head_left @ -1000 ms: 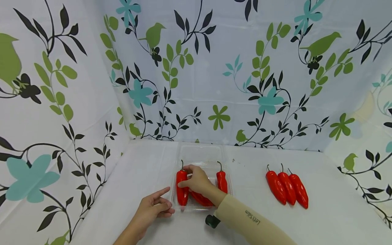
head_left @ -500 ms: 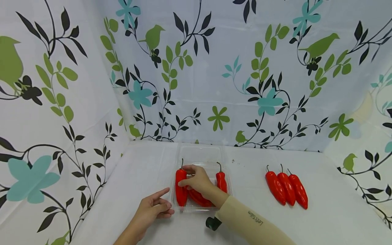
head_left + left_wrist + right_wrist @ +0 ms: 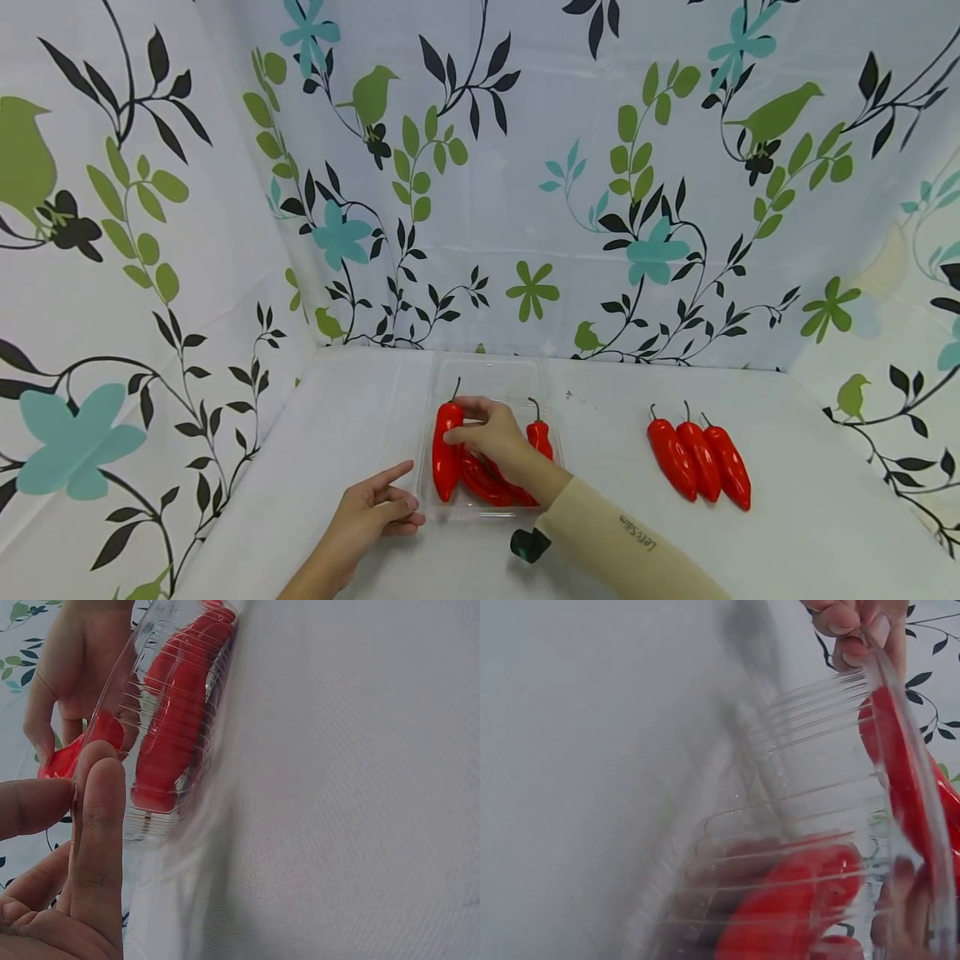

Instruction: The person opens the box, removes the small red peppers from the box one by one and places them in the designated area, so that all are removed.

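My right hand (image 3: 491, 433) grips a red chili pepper (image 3: 446, 454) between thumb and fingers, over the left side of a clear plastic container (image 3: 495, 514). Its stem points up and leans slightly right. Under that hand lie more red peppers (image 3: 487, 482), partly hidden, and another red pepper (image 3: 540, 440) stands out at the container's right side. My left hand (image 3: 375, 508) is at the container's front left corner, index finger extended and the others loosely bent. In the left wrist view its fingers (image 3: 101, 825) are against or very near the clear rim.
Three red peppers (image 3: 699, 458) lie side by side on the white tablecloth (image 3: 615, 500) to the right. The container's clear lid (image 3: 491, 375) lies folded back behind it. A patterned curtain (image 3: 480, 208) closes off the back and sides. A dark wrist device (image 3: 529, 545) hangs below my right sleeve.
The gripped pepper has risen a little and tilted, its stem swinging right, and my right hand has shifted slightly up and right with it. My left hand has stayed almost still.
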`<state>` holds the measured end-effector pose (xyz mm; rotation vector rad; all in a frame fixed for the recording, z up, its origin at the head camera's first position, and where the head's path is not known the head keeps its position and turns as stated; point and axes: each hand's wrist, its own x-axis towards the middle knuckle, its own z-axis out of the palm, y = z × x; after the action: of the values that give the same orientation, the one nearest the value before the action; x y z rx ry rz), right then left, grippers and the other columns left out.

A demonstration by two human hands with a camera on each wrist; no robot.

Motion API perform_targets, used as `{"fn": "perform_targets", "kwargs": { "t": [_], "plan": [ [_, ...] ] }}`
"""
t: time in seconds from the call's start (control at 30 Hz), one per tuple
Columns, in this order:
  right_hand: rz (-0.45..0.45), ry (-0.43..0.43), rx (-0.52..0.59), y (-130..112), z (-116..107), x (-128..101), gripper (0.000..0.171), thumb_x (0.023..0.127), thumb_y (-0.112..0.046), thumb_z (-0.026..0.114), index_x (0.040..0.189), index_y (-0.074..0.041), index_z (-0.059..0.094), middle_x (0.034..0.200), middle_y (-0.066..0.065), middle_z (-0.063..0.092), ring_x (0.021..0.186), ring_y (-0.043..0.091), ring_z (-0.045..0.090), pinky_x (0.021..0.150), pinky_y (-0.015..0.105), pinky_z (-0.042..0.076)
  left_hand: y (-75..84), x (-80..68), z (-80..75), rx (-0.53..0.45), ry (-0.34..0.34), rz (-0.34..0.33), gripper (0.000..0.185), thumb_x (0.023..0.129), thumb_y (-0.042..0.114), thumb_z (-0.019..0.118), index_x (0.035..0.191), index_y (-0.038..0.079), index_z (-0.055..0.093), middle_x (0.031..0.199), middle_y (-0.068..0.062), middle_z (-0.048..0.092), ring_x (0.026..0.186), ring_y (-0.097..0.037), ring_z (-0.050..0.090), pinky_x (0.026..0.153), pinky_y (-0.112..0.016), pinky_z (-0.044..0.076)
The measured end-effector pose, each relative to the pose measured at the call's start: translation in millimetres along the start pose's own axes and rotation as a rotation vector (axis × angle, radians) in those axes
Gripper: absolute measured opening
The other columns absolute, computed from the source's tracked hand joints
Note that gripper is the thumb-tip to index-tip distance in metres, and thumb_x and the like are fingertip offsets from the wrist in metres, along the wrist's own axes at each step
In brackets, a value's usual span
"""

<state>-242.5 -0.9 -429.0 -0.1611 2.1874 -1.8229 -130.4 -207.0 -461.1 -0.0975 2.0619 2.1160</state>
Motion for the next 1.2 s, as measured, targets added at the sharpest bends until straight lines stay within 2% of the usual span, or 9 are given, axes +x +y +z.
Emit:
{"fn": "perform_targets", "kwargs": {
  "t": [0.2, 0.43, 0.67, 1.2],
  "plan": [
    [0.003, -0.035, 0.088, -2.4, -8.1, -2.4, 0.069, 0.077, -0.021, 0.089, 0.140, -0.016, 0.059, 0.130, 0.009, 0.060, 0.116, 0.029, 0.059, 0.087, 0.044, 0.060, 0.1, -1.0, 0.2, 0.008, 0.008, -0.005, 0.062, 0.095, 0.000, 0.062, 0.152, -0.005, 0.038, 0.096, -0.013, 0.064, 0.087, -0.029, 0.073, 0.080, -0.038, 0.062],
    [-0.020, -0.084, 0.218, -6.6, -19.1, -6.5, 0.066, 0.083, -0.021, 0.085, 0.141, -0.013, 0.057, 0.131, 0.010, 0.061, 0.115, 0.029, 0.061, 0.090, 0.044, 0.059, 1.0, -1.9, 1.2, 0.020, 0.024, -0.016, 0.060, 0.096, 0.000, 0.062, 0.151, -0.005, 0.040, 0.096, -0.015, 0.064, 0.086, -0.029, 0.073, 0.080, -0.038, 0.062],
    [-0.041, -0.125, 0.347, -16.7, -26.6, -13.7, 0.066, 0.086, -0.017, 0.081, 0.144, -0.007, 0.051, 0.134, 0.014, 0.059, 0.119, 0.031, 0.060, 0.095, 0.050, 0.056, 2.8, -3.2, 0.6, 0.019, 0.017, -0.011, 0.061, 0.095, -0.001, 0.063, 0.151, -0.005, 0.039, 0.096, -0.013, 0.064, 0.087, -0.028, 0.073, 0.080, -0.038, 0.062],
    [-0.074, -0.195, 0.461, -46.3, -51.4, -38.1, 0.059, 0.092, -0.012, 0.070, 0.145, -0.006, 0.046, 0.141, 0.014, 0.052, 0.123, 0.027, 0.057, 0.101, 0.044, 0.053, 3.8, -2.9, 2.0, -0.006, 0.005, 0.024, 0.063, 0.093, -0.002, 0.063, 0.151, -0.007, 0.039, 0.095, -0.013, 0.064, 0.087, -0.028, 0.073, 0.079, -0.037, 0.062]
  ]
}}
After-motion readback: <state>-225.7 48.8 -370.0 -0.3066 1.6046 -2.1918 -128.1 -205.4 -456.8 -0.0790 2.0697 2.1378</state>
